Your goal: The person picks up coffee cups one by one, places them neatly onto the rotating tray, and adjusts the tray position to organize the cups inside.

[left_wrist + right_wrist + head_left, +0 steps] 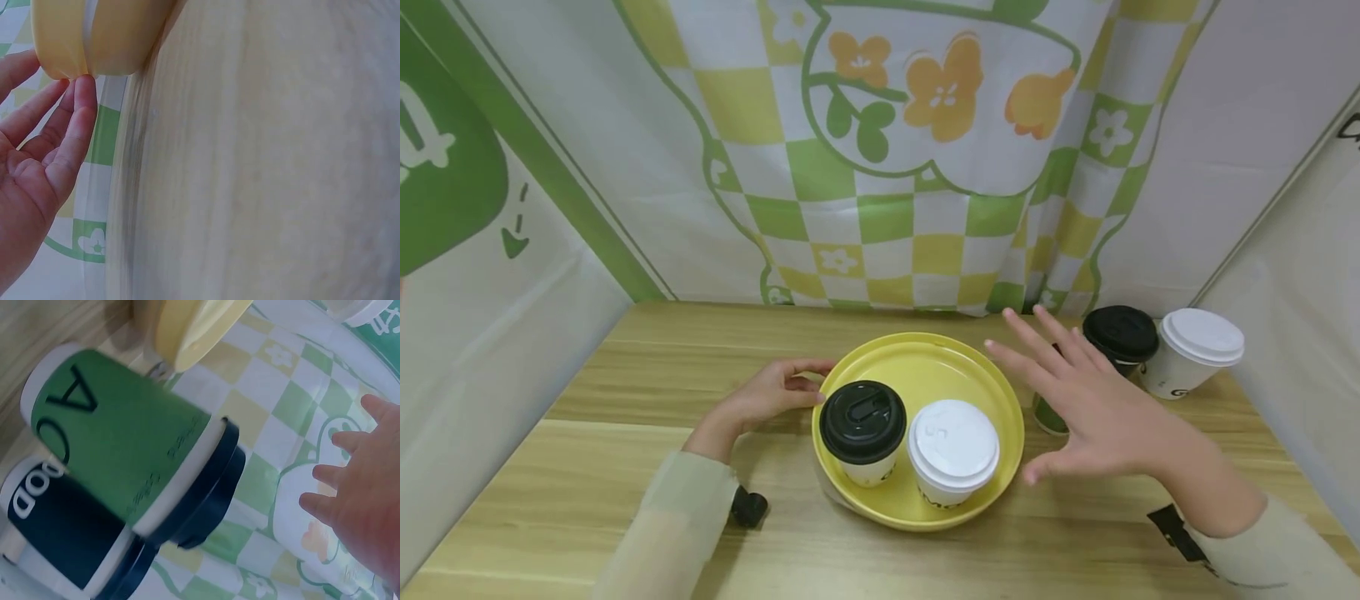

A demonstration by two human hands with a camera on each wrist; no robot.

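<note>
A round yellow tray (917,358) sits on the wooden table. On it, side by side, stand a paper cup with a black lid (863,417) and one with a white lid (955,442). My left hand (771,396) is at the tray's left side; in the left wrist view its extended fingertips touch the outer wall. To the right of the tray, my right hand (1097,408) is spread wide and holds nothing. Partly hidden beneath it in the head view is a green cup (125,419), which shows a black lid in the right wrist view.
Behind the right hand stand a black-lidded cup (1120,333) and a white-lidded cup (1198,350), close together. A checked, flowered curtain (887,217) hangs along the table's back edge. Pale walls close in the left and right sides.
</note>
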